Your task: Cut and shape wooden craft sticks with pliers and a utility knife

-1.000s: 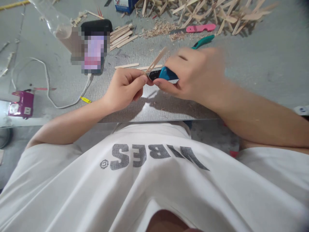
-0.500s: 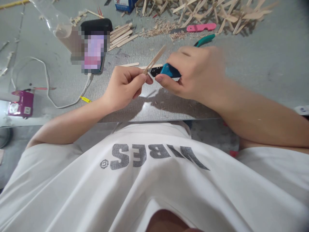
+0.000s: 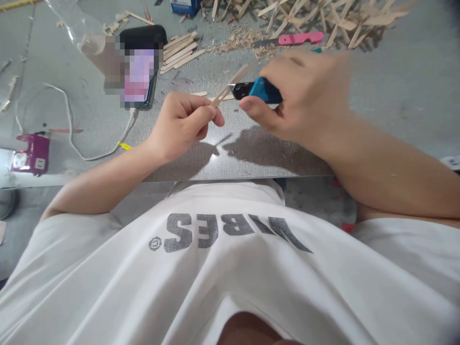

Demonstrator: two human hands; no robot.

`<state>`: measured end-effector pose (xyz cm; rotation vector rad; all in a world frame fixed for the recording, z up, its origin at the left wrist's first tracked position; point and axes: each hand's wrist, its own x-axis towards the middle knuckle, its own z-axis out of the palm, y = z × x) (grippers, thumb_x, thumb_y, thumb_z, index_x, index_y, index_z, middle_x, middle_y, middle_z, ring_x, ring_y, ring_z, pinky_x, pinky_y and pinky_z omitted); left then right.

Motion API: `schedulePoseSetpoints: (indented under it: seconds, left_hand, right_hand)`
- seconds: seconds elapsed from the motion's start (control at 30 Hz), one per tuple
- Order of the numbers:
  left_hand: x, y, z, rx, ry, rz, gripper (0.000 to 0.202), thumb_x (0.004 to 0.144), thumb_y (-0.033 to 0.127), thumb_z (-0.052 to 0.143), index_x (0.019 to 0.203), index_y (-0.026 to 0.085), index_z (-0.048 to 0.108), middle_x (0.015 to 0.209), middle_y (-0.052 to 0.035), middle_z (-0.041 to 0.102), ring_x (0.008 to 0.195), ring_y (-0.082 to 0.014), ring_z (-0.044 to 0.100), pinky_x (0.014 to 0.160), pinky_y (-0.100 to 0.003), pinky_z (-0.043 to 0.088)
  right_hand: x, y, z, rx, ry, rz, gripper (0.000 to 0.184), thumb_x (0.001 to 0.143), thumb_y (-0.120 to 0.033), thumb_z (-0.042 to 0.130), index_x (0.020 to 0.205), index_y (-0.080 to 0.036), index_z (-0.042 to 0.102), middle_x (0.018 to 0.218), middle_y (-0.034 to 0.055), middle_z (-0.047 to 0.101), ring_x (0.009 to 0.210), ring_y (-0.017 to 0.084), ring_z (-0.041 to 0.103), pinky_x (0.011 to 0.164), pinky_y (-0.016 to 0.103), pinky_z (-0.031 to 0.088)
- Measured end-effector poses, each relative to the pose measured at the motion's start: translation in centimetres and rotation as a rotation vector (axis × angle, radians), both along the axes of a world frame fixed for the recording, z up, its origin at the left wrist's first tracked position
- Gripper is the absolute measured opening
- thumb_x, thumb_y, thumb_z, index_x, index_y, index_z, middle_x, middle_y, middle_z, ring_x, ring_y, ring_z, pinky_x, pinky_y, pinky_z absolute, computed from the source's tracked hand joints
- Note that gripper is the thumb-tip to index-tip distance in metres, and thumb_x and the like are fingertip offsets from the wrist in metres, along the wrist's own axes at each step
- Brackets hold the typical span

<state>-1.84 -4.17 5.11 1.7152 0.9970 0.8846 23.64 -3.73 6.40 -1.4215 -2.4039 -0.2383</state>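
My left hand (image 3: 187, 125) pinches the lower end of a flat wooden craft stick (image 3: 237, 76) between thumb and fingers, with the stick slanting up to the right. A slot shows in the stick just above the fingertips. My right hand (image 3: 302, 93) is wrapped round a blue and black utility knife (image 3: 264, 91). The knife's short blade points left and lies at the slotted part of the stick; whether it touches the wood I cannot tell. Behind the held stick, another craft stick (image 3: 227, 97) lies on the table.
A pile of craft sticks (image 3: 185, 50) lies near the phone (image 3: 138, 79) and its white cable (image 3: 72, 129). Wood shavings (image 3: 239, 40), a pink-handled folding saw (image 3: 300, 38) and joined stick pieces (image 3: 334, 21) are at the back. The table's edge (image 3: 230, 179) runs before my shirt.
My right hand has moved up and to the right with the knife, the blade sliding along the stick away from my left fingers. My left hand has shifted slightly left.
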Motion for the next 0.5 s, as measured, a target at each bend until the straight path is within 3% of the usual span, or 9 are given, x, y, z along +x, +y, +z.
schedulePoseSetpoints:
  seconds: [0.2, 0.33, 0.5]
  left_hand:
    - [-0.49, 0.67, -0.41, 0.014, -0.044, -0.063, 0.035, 0.102, 0.056, 0.078, 0.080, 0.029, 0.079, 0.043, 0.0054, 0.041, 0.051, -0.0114, 0.030, 0.049, -0.038, 0.025]
    - [-0.17, 0.18, -0.11, -0.016, -0.070, -0.030, 0.028, 0.098, 0.047, 0.078, 0.079, 0.027, 0.079, 0.042, 0.0052, 0.041, 0.049, -0.0113, 0.032, 0.050, -0.038, 0.024]
    - [-0.02, -0.07, 0.03, 0.017, -0.032, -0.024, 0.027, 0.100, 0.041, 0.073, 0.078, 0.027, 0.079, 0.044, 0.0047, 0.042, 0.050, -0.0125, 0.032, 0.050, -0.038, 0.028]
  right_hand:
    - [-0.29, -0.25, -0.20, -0.057, 0.008, 0.037, 0.092, 0.105, -0.096, 0.007, 0.102, -0.023, 0.063, 0.092, 0.0089, 0.059, 0.074, 0.019, 0.039, 0.072, 0.041, 0.019]
    - [-0.39, -0.22, -0.23, -0.109, -0.026, 0.019, 0.092, 0.105, -0.096, 0.013, 0.106, -0.021, 0.066, 0.094, 0.0111, 0.064, 0.076, 0.021, 0.049, 0.072, 0.040, 0.021]
    - [-0.27, -0.24, -0.17, -0.051, -0.028, 0.013, 0.088, 0.108, -0.093, 0.013, 0.105, -0.023, 0.066, 0.094, 0.0106, 0.067, 0.079, 0.022, 0.054, 0.071, 0.040, 0.022]
